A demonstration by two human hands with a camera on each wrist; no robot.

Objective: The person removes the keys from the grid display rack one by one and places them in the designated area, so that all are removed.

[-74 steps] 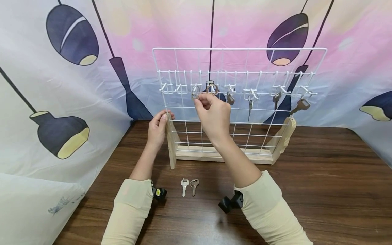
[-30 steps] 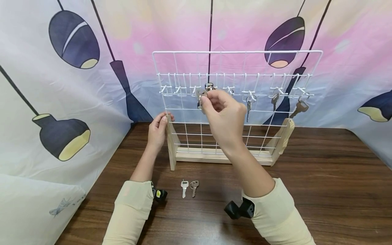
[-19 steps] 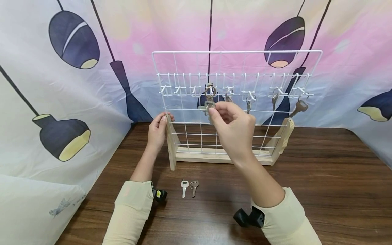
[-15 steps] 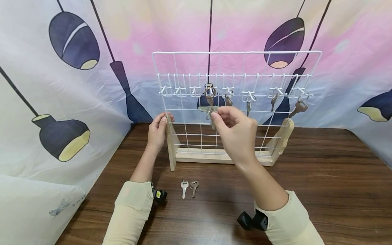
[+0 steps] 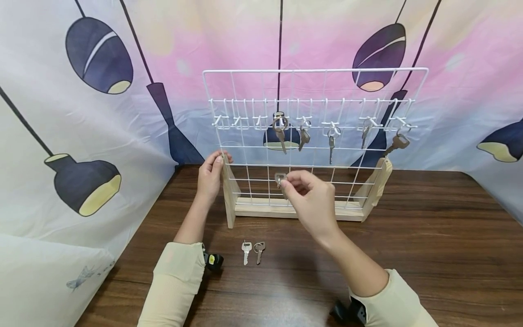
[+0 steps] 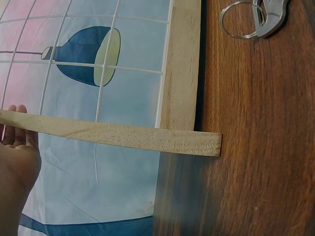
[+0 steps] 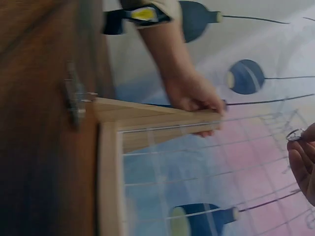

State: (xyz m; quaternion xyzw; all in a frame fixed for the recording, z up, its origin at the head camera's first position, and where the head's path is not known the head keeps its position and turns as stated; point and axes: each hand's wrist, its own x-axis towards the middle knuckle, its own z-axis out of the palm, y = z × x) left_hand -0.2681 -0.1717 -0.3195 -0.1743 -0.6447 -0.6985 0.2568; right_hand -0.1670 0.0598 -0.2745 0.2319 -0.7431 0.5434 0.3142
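Before the lower half of the white wire rack (image 5: 265,208), the right hand (image 5: 313,202) pinches a key (image 5: 280,177) by its head, thumb and forefinger brought together on it. Compared with the frame from 2.5 s ago, this hand is lower: then it was at the rack's row of hooks, where a ring showed at the third hook from the left; that ring is now off the hook. The neighbouring key (image 5: 280,134), then covered by the hand, is now seen hanging by its ring from the fourth hook, with four more keyed hooks to its right on the rack. Unchanged are the left hand (image 5: 209,175), its thumb and fingers clamped on the top of the rack's left wooden upright (image 5: 228,193), and two keys, one silver (image 5: 246,252) and one darker (image 5: 259,252), lying side by side on the table (image 5: 429,227) just in front of the rack. The held key's blade is mostly hidden by the fingers and hard to make out against the rack's wires. In the right wrist view, blurred overall, the right hand is cut off at the edge; in the left wrist view, a key and ring on the table run out of the top.
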